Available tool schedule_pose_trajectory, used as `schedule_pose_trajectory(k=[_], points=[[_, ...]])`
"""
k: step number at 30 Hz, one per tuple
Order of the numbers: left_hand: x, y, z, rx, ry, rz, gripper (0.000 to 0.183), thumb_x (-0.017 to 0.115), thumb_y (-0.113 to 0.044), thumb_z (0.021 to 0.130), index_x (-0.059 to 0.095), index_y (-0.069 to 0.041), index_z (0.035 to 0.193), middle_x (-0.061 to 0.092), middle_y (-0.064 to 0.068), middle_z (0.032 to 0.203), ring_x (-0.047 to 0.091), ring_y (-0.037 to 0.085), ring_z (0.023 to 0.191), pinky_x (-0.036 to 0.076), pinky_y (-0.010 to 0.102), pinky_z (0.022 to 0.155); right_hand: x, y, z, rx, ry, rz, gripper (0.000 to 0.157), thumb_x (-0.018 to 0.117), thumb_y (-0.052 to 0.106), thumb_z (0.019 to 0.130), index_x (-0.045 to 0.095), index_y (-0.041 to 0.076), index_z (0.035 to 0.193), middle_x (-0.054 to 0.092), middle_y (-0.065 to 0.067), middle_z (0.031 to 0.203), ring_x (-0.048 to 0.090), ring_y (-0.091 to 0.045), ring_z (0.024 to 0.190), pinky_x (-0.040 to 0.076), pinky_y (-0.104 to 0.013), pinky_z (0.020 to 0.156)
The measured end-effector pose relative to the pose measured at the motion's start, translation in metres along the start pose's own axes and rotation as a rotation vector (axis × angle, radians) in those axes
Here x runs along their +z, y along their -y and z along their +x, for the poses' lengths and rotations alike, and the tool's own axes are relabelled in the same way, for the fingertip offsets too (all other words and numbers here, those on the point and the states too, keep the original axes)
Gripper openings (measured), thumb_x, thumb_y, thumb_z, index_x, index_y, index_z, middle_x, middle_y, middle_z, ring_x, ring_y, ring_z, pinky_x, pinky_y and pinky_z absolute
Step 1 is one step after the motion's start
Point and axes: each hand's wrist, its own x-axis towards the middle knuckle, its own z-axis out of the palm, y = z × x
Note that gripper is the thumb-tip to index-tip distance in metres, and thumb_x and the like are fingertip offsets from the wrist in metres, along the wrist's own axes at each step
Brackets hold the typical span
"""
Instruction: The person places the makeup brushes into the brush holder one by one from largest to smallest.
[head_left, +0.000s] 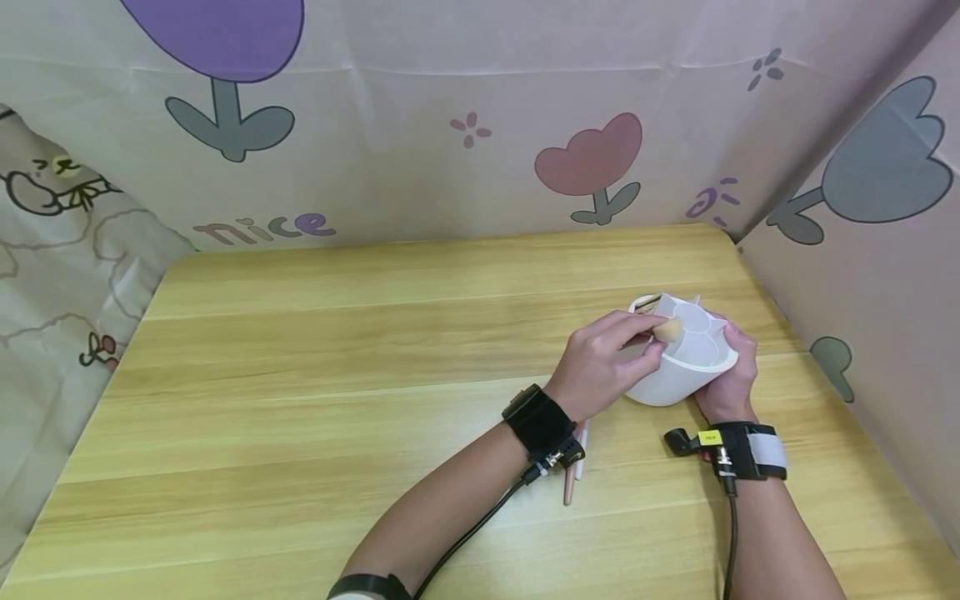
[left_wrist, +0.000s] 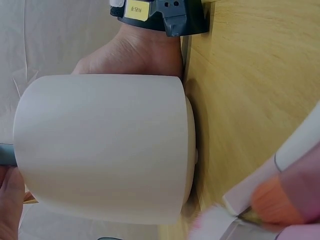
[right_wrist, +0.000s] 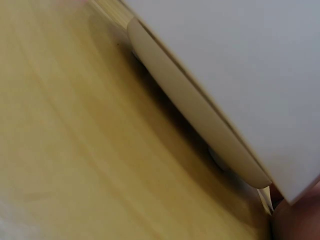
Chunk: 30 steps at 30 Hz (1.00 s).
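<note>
A white round organizer (head_left: 663, 385) with divided compartments stands at the right of the wooden table, its open top tilted toward me. My right hand (head_left: 729, 387) grips its right side, with the fingers partly hidden behind it. Above the opening, my left hand (head_left: 600, 362) pinches what looks like a makeup brush with a rounded beige head (head_left: 667, 330). In the left wrist view a grey-blue piece (left_wrist: 7, 155) shows by the left fingertips at the organizer's rim. The right wrist view is mostly filled by the organizer's white wall (right_wrist: 240, 65) and its base close to the table.
Under my left wrist lie makeup brushes, one with a pink handle (head_left: 568, 485); the left wrist view shows orange bristles (left_wrist: 277, 202) among them. A thin brownish item (head_left: 648, 304) sits at the organizer's back rim. Patterned cloth (head_left: 420, 167) hangs behind the table (head_left: 300, 400) and along its sides.
</note>
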Motion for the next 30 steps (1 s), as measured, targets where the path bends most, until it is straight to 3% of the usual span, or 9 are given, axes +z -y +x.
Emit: schedule_pose_trajectory(k=[30], points=[[-0.0014,-0.0016,0.0006,0.009,-0.001,0.029,0.024,0.064,-0.013,0.088,0.069,-0.004,0.11,0.069,0.005,0.105,0.064,0.004,0.098,0.042,0.006,0.087,-0.0002,0.0001,0.0004,0.005,-0.011,-0.003,0.038,0.05,0.04,0.088,0.062,0.011,0.109,0.066,0.001,0.103,0.057,-0.011,0.092,0.045,-0.022,0.079]])
